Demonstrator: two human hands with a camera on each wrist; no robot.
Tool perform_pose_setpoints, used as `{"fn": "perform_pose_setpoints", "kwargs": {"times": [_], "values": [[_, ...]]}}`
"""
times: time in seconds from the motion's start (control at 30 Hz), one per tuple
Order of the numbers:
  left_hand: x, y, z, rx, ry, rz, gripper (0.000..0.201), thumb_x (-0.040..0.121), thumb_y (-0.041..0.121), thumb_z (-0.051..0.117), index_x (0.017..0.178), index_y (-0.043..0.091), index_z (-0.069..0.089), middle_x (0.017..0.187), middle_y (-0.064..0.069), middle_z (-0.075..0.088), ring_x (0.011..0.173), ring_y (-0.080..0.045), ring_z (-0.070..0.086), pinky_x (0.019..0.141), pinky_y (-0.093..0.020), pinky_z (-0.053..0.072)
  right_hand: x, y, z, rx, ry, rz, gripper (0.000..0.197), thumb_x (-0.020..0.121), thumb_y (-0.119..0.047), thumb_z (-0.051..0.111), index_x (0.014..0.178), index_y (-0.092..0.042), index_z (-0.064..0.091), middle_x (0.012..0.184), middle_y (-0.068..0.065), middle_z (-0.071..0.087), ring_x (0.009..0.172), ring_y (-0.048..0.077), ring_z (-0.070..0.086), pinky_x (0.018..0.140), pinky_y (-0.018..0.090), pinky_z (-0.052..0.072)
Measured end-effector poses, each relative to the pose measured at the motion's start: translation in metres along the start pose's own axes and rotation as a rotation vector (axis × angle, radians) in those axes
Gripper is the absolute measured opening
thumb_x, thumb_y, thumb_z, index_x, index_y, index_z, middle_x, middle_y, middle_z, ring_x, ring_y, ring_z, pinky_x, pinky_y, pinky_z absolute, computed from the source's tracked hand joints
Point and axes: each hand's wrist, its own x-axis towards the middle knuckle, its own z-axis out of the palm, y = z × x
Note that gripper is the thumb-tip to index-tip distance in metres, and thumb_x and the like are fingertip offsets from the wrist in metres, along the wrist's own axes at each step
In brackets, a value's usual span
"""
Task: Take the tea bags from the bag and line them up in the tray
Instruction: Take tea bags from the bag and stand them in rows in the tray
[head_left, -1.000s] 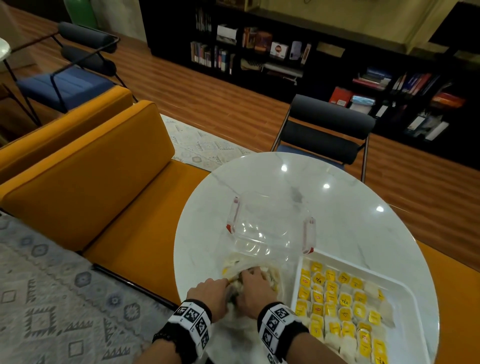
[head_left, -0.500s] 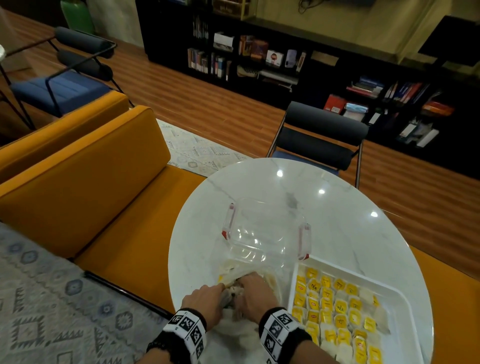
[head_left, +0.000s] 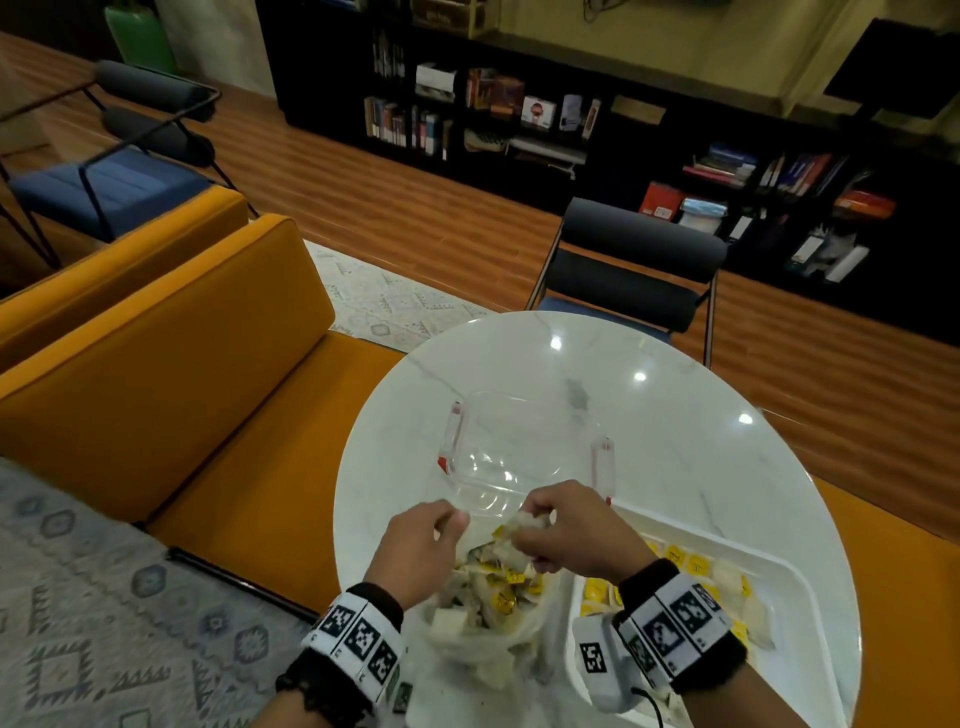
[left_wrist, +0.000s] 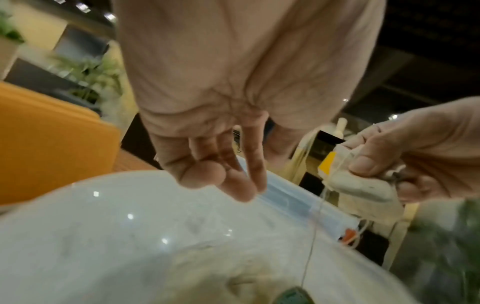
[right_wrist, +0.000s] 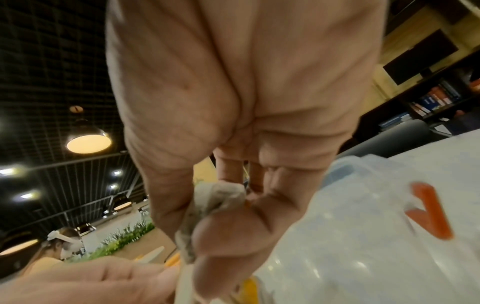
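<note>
A clear plastic bag (head_left: 483, 608) full of tea bags with yellow tags lies at the near edge of the round table. My right hand (head_left: 524, 525) is raised just above the bag's mouth and grips a small clump of tea bags (left_wrist: 361, 187), strings and a yellow tag hanging from it. The same clump (right_wrist: 221, 197) sits pinched between thumb and fingers in the right wrist view. My left hand (head_left: 454, 519) hovers by the bag's left rim, fingers (left_wrist: 241, 185) loosely curved, with nothing seen in them. The white tray (head_left: 737, 543) at the right holds rows of tea bags (head_left: 685, 561).
A clear lidless container (head_left: 509, 441) with red-tipped clips stands just beyond the hands. The white marble table (head_left: 675, 405) ends close to my body. An orange sofa (head_left: 182, 389) runs along the left, and a dark chair (head_left: 639, 270) stands at the far side.
Both hands have come up out of the bag. The right hand now holds a clump of tea bags above it, and the left hand has drawn away to the left.
</note>
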Motion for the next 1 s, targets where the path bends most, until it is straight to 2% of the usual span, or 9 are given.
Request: {"fn": "perform_pose_setpoints", "kwargs": {"times": [0.07, 0.23, 0.33, 0.47, 0.57, 0.67, 0.83, 0.93, 1.0], "values": [[0.0, 0.016, 0.0, -0.283, 0.031, -0.077, 0.038, 0.105, 0.044, 0.042, 0.098, 0.021, 0.072, 0.096, 0.005, 0.072, 0.092, -0.013, 0.067, 0.085, -0.032, 0.053, -0.008, -0.013, -0.009, 0.014, 0.012, -0.03, 0.007, 0.079, -0.011, 0.07, 0.078, -0.005, 0.068, 0.062, 0.0, 0.065, 0.058, 0.021, 0.072, 0.059, 0.036, 0.059], [0.004, 0.034, 0.008, -0.765, -0.135, -0.346, 0.074, 0.097, 0.071, 0.026, 0.109, 0.016, 0.074, 0.099, -0.003, 0.078, 0.096, -0.021, 0.069, 0.089, -0.039, 0.051, -0.029, -0.053, -0.031, 0.012, 0.033, -0.138, 0.005, 0.079, -0.013, 0.07, 0.075, -0.013, 0.067, 0.058, 0.003, 0.067, 0.055, 0.019, 0.069, 0.056, 0.027, 0.054], [0.008, 0.037, 0.013, -0.973, -0.2, -0.424, 0.083, 0.091, 0.079, 0.026, 0.112, 0.016, 0.076, 0.103, -0.012, 0.075, 0.082, -0.02, 0.064, 0.076, -0.035, 0.051, -0.038, -0.074, -0.043, -0.033, 0.051, -0.215, 0.007, 0.081, -0.015, 0.07, 0.075, -0.015, 0.067, 0.058, 0.004, 0.069, 0.052, 0.02, 0.066, 0.054, 0.022, 0.051], [0.01, 0.038, 0.019, -0.893, -0.245, -0.442, 0.081, 0.09, 0.083, 0.024, 0.092, 0.021, 0.077, 0.105, -0.002, 0.076, 0.087, -0.018, 0.064, 0.081, -0.037, 0.041, -0.039, -0.089, -0.051, -0.059, 0.137, -0.296, 0.003, 0.08, -0.013, 0.069, 0.077, -0.013, 0.068, 0.058, 0.002, 0.068, 0.053, 0.02, 0.066, 0.053, 0.02, 0.049], [0.009, 0.045, 0.018, -1.069, -0.294, -0.459, 0.082, 0.094, 0.077, 0.028, 0.109, 0.012, 0.075, 0.115, -0.014, 0.074, 0.1, -0.032, 0.068, 0.08, -0.041, 0.047, -0.039, -0.092, -0.054, -0.139, 0.151, -0.301, 0.004, 0.079, -0.018, 0.069, 0.076, -0.016, 0.07, 0.06, -0.002, 0.067, 0.051, 0.01, 0.061, 0.059, 0.032, 0.055], [0.01, 0.054, 0.014, -1.276, -0.294, -0.46, 0.079, 0.095, 0.072, 0.036, 0.114, 0.003, 0.07, 0.113, -0.022, 0.072, 0.095, -0.037, 0.07, 0.07, -0.04, 0.05, -0.041, -0.097, -0.061, -0.175, 0.159, -0.299, 0.005, 0.08, -0.021, 0.07, 0.076, -0.018, 0.07, 0.061, -0.006, 0.067, 0.053, 0.008, 0.059, 0.063, 0.037, 0.057], [0.008, 0.058, 0.021, -1.304, -0.443, -0.482, 0.076, 0.092, 0.071, 0.045, 0.097, 0.0, 0.073, 0.102, -0.02, 0.07, 0.085, -0.036, 0.068, 0.073, -0.044, 0.05, -0.048, -0.112, -0.079, -0.136, 0.205, -0.338, 0.003, 0.082, -0.014, 0.072, 0.08, -0.015, 0.07, 0.065, -0.001, 0.07, 0.053, 0.012, 0.067, 0.056, 0.031, 0.058], [0.003, 0.057, 0.022, -1.303, -0.554, -0.465, 0.076, 0.091, 0.073, 0.043, 0.094, 0.003, 0.074, 0.103, -0.018, 0.069, 0.091, -0.038, 0.067, 0.076, -0.046, 0.054, -0.052, -0.114, -0.087, -0.157, 0.204, -0.345, 0.005, 0.083, -0.014, 0.073, 0.08, -0.017, 0.07, 0.059, -0.01, 0.067, 0.051, 0.009, 0.066, 0.052, 0.023, 0.054], [0.003, 0.059, 0.021, -1.418, -0.542, -0.47, 0.071, 0.091, 0.069, 0.044, 0.097, 0.003, 0.071, 0.099, -0.018, 0.069, 0.083, -0.036, 0.068, 0.069, -0.042, 0.055, -0.051, -0.109, -0.088, -0.166, 0.192, -0.331, 0.006, 0.082, -0.014, 0.073, 0.078, -0.017, 0.07, 0.059, -0.012, 0.066, 0.051, 0.007, 0.065, 0.051, 0.019, 0.05]]}}
